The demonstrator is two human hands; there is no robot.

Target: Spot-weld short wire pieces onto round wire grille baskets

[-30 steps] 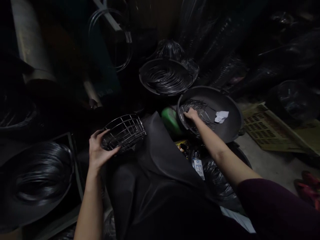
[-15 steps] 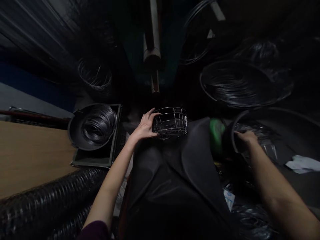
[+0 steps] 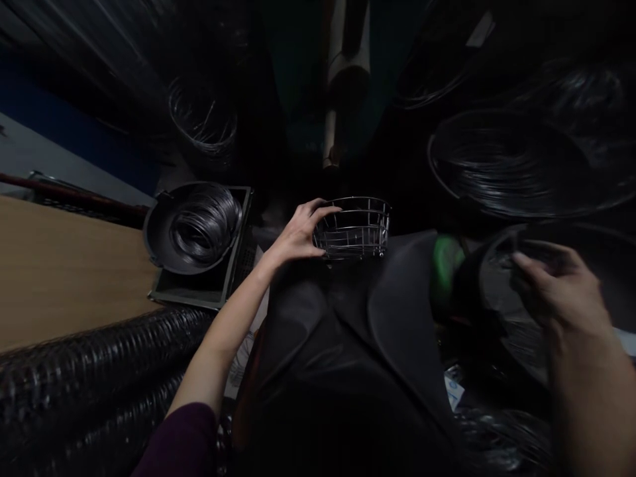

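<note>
Here my left hand [image 3: 299, 234] clasped a round silver wire basket [image 3: 362, 229]; rightward, my right hand [image 3: 569, 285] blurred, its hold unclear.

Left hand [image 3: 301, 233]: one. Right hand [image 3: 571, 285]: one. Wire basket [image 3: 354, 230]: one. Basins [image 3: 159, 240]: three. Coils [image 3: 206, 222] in basins: two; elsewhere, too dark to count. Crate [image 3: 203, 291]: one. Apron [image 3: 342, 338]: one. Board [image 3: 74, 265]: one. Label [image 3: 454, 392]: one. Green object [image 3: 447, 264], blurred: one.

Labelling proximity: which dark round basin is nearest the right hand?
Front-right dark round basin, overlapped in view by the right hand; the left basin and rear basin, holding wire coils, are farther.
</note>
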